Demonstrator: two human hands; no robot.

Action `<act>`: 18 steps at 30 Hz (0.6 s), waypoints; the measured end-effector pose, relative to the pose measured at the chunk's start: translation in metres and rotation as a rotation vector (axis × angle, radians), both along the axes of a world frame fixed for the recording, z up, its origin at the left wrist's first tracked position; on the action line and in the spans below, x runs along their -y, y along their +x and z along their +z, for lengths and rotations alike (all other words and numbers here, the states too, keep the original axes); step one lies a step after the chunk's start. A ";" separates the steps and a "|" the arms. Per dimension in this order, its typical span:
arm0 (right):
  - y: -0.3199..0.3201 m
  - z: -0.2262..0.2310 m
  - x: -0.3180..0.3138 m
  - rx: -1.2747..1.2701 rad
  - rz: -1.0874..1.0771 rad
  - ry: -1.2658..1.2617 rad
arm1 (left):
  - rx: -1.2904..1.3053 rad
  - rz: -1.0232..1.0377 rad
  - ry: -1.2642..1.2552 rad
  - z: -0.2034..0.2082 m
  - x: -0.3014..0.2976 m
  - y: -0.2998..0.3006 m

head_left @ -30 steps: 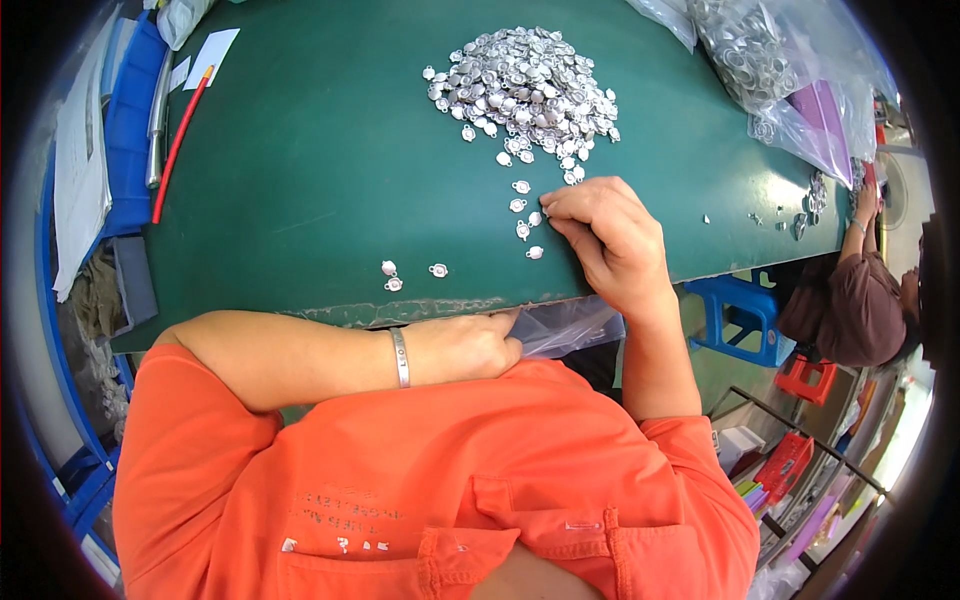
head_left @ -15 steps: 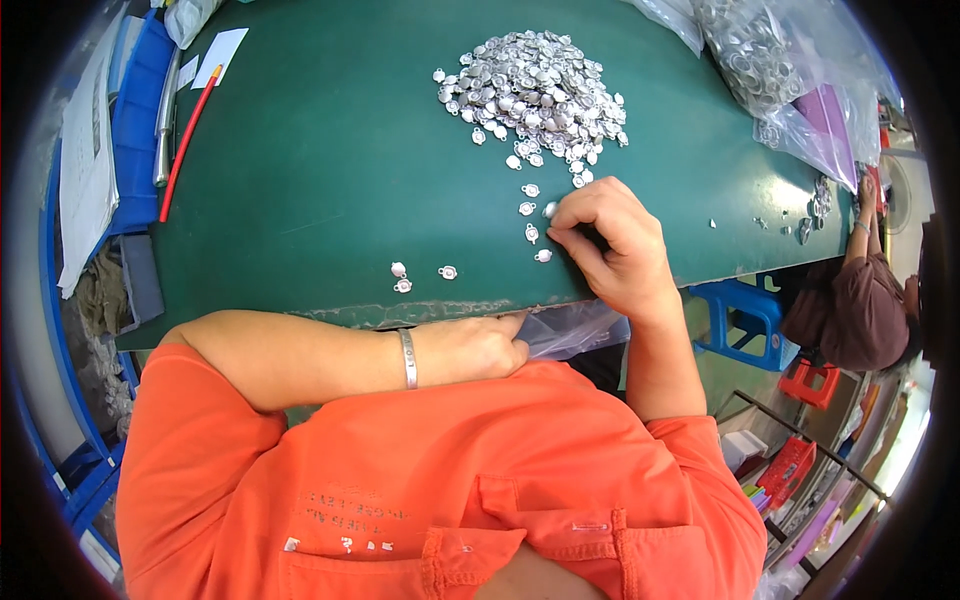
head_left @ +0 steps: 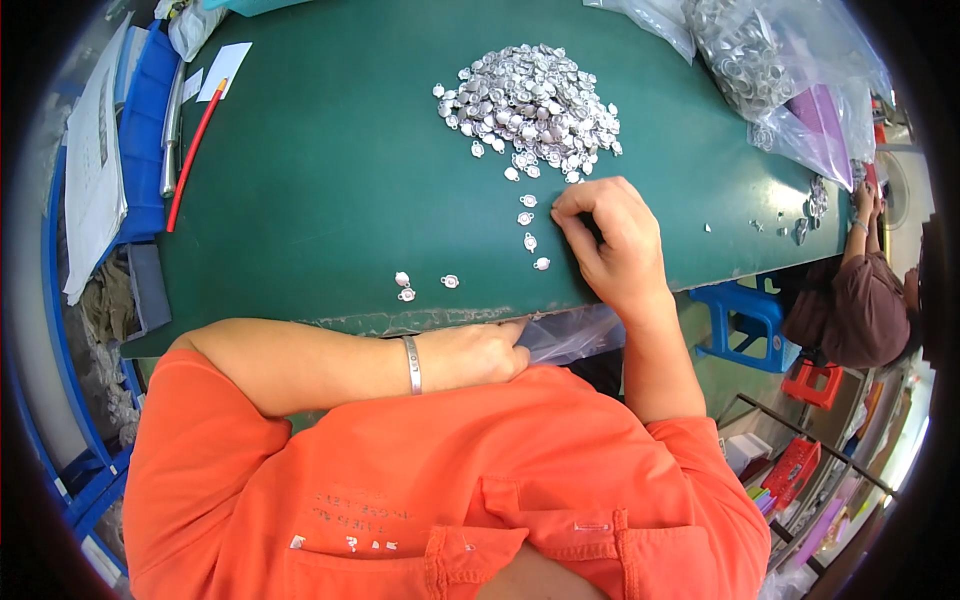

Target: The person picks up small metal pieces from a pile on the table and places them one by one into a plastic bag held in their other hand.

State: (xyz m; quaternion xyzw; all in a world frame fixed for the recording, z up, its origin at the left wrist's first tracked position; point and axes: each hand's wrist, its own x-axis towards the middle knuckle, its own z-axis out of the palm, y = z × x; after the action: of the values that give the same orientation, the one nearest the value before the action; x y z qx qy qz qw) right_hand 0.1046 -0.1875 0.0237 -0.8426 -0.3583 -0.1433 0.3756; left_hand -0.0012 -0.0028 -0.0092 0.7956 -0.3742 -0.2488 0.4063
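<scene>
Right fingers [head_left: 576,197] shifted toward heaped silvery looped pieces [head_left: 530,108].

Tabletop [head_left: 330,180] is plain deep green, and the metal charms [head_left: 533,115] heaped around 12 o'clock are all silvery grey. Shirt [head_left: 400,460] at 6 is loud orange with some faded dark print [head_left: 355,508]. Over at 10 there's a red pencil-like stick [head_left: 197,155] with a yellowish tip and a blue bin [head_left: 147,150], then a purple sheet [head_left: 820,120] at 2 and a bright blue stool [head_left: 735,302] at 3.
</scene>
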 end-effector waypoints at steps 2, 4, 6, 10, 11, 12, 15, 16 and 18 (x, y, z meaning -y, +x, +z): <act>-0.002 0.003 0.007 0.010 0.025 -0.026 | 0.136 -0.058 0.018 -0.001 -0.001 -0.001; -0.008 0.008 0.014 0.016 0.009 -0.065 | 0.174 -0.068 0.010 -0.001 -0.002 0.000; -0.012 0.011 0.018 0.057 -0.004 -0.113 | 0.212 -0.081 0.001 -0.001 -0.001 -0.001; -0.021 0.011 0.023 -0.137 -0.111 0.030 | 0.103 -0.025 -0.043 0.003 -0.001 0.002; -0.022 0.011 0.026 -0.133 -0.116 0.029 | 0.149 -0.080 -0.016 0.004 -0.002 0.003; -0.022 0.010 0.029 -0.135 -0.121 0.026 | 0.151 -0.081 -0.018 0.005 -0.002 0.003; -0.021 0.015 0.040 -0.171 -0.148 0.033 | 0.210 -0.093 -0.015 0.006 -0.003 0.003; -0.021 0.016 0.043 -0.208 -0.168 0.046 | 0.206 -0.081 -0.016 0.007 -0.003 0.003; -0.022 0.015 0.045 -0.206 -0.123 0.070 | 0.200 -0.070 -0.018 0.007 -0.003 0.003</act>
State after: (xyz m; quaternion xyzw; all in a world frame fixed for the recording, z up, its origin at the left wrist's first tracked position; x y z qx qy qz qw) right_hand 0.0824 -0.2323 0.0383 -0.8596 -0.2603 -0.0912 0.4302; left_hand 0.0016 0.0002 -0.0026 0.7992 -0.4429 -0.1788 0.3649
